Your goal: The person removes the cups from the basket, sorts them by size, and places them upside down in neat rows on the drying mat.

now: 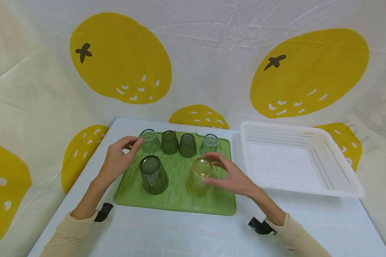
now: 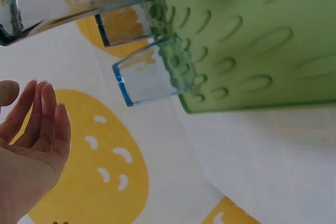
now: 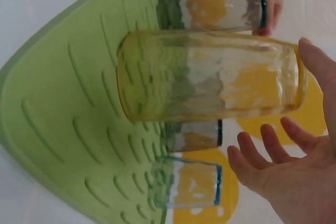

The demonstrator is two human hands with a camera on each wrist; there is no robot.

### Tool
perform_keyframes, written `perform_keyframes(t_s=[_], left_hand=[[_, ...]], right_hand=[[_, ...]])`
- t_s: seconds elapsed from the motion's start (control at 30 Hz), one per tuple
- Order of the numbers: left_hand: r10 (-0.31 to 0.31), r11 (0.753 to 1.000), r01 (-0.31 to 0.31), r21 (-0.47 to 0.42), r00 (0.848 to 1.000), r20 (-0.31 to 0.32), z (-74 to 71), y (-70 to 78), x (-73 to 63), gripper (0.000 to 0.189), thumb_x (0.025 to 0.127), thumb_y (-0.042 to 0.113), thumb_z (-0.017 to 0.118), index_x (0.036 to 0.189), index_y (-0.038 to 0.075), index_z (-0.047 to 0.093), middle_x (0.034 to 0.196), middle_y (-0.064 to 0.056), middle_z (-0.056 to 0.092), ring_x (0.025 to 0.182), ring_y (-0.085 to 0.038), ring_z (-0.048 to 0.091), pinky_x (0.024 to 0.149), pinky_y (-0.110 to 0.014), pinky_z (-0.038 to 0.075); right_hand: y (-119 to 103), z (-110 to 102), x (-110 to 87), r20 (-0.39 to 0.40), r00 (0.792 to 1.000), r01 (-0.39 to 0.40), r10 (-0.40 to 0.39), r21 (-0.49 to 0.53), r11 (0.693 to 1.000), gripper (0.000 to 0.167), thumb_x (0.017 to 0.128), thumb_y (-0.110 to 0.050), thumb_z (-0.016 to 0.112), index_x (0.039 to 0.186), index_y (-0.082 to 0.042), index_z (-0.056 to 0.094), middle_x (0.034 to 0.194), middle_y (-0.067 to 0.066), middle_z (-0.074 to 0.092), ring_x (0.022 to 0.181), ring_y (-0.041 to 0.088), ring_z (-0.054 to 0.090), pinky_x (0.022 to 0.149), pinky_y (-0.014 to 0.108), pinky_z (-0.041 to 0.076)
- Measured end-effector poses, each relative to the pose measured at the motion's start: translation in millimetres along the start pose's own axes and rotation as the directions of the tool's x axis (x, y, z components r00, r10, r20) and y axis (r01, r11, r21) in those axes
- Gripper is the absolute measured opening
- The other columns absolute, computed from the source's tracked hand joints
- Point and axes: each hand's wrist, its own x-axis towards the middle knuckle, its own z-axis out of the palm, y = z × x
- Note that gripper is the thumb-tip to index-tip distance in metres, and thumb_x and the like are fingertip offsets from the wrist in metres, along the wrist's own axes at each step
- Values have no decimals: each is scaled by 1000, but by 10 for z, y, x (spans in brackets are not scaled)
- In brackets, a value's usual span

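Note:
Upside down on a green ridged mat (image 1: 177, 200) stand two tall glasses in front and a row of small ones behind. My right hand (image 1: 226, 175) is spread around the tall yellow glass (image 1: 197, 182), thumb close to its upturned base; in the right wrist view a gap shows between the fingers (image 3: 270, 142) and the glass. Left of it stands a tall grey glass (image 1: 155, 176). My left hand (image 1: 119, 157) hovers with loosely bent fingers by the small bluish glass (image 1: 150, 142) at the back left. The left wrist view shows that hand (image 2: 39, 140) holding nothing.
Two small dark glasses (image 1: 169, 142) and another small bluish glass (image 1: 209, 144) fill out the back row. A white perforated plastic basket (image 1: 302, 189) stands right of the mat on the pale table (image 1: 180, 232). A fruit-patterned cloth (image 1: 209, 71) hangs behind.

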Motion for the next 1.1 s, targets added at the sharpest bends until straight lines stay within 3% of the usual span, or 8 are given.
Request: perform_keyframes(t_s=[0.27, 0.43, 0.57, 0.7, 0.9, 1.1], left_hand=[[60, 997, -58, 54, 998, -36, -43, -140, -9, 14, 99, 4, 68, 109, -3, 74, 94, -12, 73, 78, -8, 59, 68, -11, 47], [102, 990, -95, 109, 993, -62, -69, -221, 19, 9, 95, 2, 72, 102, -3, 75, 86, -11, 72, 71, -15, 58, 65, -11, 44], [122, 980, -108, 167, 990, -77, -89, -290, 36, 5, 93, 4, 74, 90, -1, 74, 77, -7, 68, 67, -17, 56, 63, -20, 45], [148, 970, -128, 205, 986, -82, -100, -382, 54, 11, 91, 3, 75, 81, 0, 71, 72, -7, 65, 68, -22, 56, 65, -25, 42], [204, 953, -174, 250, 974, -100, -109, -505, 66, 9, 87, -1, 76, 78, -4, 72, 70, -12, 67, 69, -29, 55, 69, -39, 39], [231, 927, -187, 325, 968, -100, -130, -591, 87, 11, 86, 4, 76, 79, -4, 73, 72, -15, 69, 74, -38, 58, 77, -53, 41]], right_hand=[[47, -274, -136, -98, 994, 42, -49, -75, 996, 56, 95, -18, 77, 144, -12, 52, 141, 2, 56, 133, 26, 53, 114, 35, 40], [123, -461, -199, -201, 974, 75, -106, -155, 985, 31, 99, -10, 70, 130, -12, 64, 126, 0, 64, 121, 24, 61, 108, 31, 47], [179, -625, -254, -281, 941, 106, -191, -292, 951, 18, 97, -5, 72, 113, -11, 70, 109, -4, 69, 105, 13, 66, 98, 26, 52], [232, -791, -326, -349, 906, 88, -239, -398, 913, 16, 92, -2, 76, 104, -12, 72, 100, -5, 70, 95, 6, 65, 93, 14, 50], [355, -1004, -455, -397, 865, 73, -306, -505, 860, 21, 86, 5, 79, 101, -8, 72, 97, -2, 70, 93, 10, 63, 90, 8, 45], [433, -1212, -613, -420, 834, 42, -358, -599, 800, 25, 81, 10, 81, 100, -4, 71, 96, 3, 70, 94, 15, 61, 94, 5, 39]])
